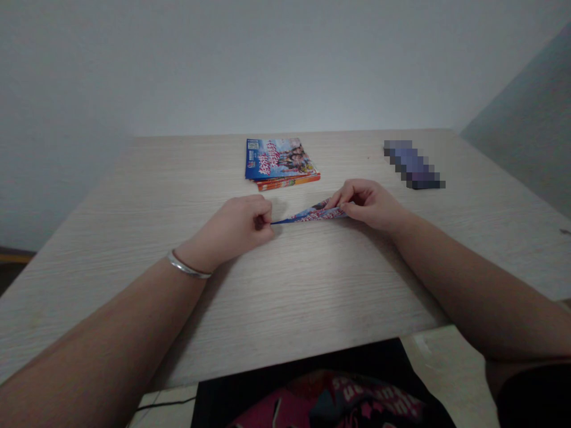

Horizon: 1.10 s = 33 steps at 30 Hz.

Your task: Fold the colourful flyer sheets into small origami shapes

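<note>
A folded printed leaflet (pixel 307 214), blue at its narrow left tip and patterned red and white, stretches between my two hands just over the table. The left tip is pinched in the closed fingers of my left hand (pixel 245 223), which has a silver bangle (pixel 187 266) at the wrist. My right hand (pixel 368 202) grips the wider right end between thumb and fingers, hiding part of it. Behind the leaflet lies a stack of colourful leaflets (pixel 281 159), blue on top with orange edges showing below.
The pale wood-grain table (pixel 285 285) meets a white wall at the back. A pixelated, dark flat object (pixel 414 165) lies at the far right. Dark and pink patterned cloth (pixel 330 398) shows at the near edge, with a thin black cord (pixel 167 404) to its left.
</note>
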{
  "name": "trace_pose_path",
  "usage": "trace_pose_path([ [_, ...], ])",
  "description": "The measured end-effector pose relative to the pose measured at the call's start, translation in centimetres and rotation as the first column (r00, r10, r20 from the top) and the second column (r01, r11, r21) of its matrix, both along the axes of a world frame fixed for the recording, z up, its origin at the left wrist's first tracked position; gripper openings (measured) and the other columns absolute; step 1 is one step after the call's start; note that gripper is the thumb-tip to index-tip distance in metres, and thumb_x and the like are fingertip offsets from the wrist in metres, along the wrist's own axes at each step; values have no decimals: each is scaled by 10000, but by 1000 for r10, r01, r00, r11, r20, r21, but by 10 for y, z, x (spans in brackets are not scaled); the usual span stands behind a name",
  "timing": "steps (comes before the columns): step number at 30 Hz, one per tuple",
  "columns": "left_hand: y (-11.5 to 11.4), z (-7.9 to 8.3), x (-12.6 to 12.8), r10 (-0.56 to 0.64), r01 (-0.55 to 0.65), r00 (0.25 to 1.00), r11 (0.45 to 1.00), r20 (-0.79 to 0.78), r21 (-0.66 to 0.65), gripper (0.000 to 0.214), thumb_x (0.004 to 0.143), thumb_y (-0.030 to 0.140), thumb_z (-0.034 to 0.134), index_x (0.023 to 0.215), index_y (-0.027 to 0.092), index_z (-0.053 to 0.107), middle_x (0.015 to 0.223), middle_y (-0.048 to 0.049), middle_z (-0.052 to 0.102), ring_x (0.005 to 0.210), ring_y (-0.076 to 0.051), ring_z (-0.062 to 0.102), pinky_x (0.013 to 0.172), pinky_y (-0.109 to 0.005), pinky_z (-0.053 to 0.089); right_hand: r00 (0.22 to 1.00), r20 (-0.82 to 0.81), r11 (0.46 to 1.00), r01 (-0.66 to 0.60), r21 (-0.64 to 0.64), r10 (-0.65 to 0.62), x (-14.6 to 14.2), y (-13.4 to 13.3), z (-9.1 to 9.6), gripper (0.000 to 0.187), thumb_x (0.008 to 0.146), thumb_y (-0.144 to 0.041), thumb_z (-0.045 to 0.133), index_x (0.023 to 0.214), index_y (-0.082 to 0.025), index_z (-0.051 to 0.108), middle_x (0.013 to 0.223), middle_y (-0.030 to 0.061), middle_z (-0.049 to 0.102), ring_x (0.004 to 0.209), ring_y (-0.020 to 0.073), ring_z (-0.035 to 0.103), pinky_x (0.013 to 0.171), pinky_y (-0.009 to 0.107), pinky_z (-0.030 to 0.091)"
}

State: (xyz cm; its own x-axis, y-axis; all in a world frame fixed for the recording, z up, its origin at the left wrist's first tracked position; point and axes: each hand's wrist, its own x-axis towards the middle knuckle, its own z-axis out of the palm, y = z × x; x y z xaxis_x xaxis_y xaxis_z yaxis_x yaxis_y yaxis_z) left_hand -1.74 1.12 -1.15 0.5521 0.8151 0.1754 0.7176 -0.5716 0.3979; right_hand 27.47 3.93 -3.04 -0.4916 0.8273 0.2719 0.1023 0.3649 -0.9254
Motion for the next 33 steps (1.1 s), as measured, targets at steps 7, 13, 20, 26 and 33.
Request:
trace_pose_path([
  [7,5,0,-5,-10,18,994,997,-111,73,95,721,164,545,637,192,510,645,-1,530,590,-140,461,594,-275,324,1000,28,1000,0,-16,0,0,0,0,198,776,-277,742,693,-202,579,878,48,765,866,178,712,817,351,535],
  [13,8,1,-14,54,-8,974,979,-220,202,110,785,220,527,681,195,556,723,-32,582,649,-182,542,626,-310,393,991,-25,991,131,30,-130,10,5,-1,180,808,-298,714,716,-210,588,903,40,762,829,162,688,792,337,528],
  [20,9,-7,-9,-89,93,996,966,-25,241,359,1000,293,421,1218,142,664,1265,-134,666,1188,-260,609,1050,-418,477,991,127,919,-7,393,-47,6,6,1,60,853,-305,726,863,-275,776,924,26,777,894,188,696,854,363,525],
  [26,13,-14,-5,-328,348,935,921,-136,172,369,1021,336,467,1317,212,647,1485,-84,564,1440,-253,441,1212,-468,350,883,456,858,-147,493,-111,5,4,3,149,868,-282,665,952,-277,787,973,33,789,942,228,702,890,404,520],
  [33,10,-14,-1,-316,330,942,933,-111,143,347,1020,315,464,1278,207,669,1353,-85,662,1375,-246,505,1186,-480,382,716,638,855,-113,506,-283,-4,1,5,220,898,-390,644,995,-234,766,1079,91,776,1013,291,697,916,463,531],
])
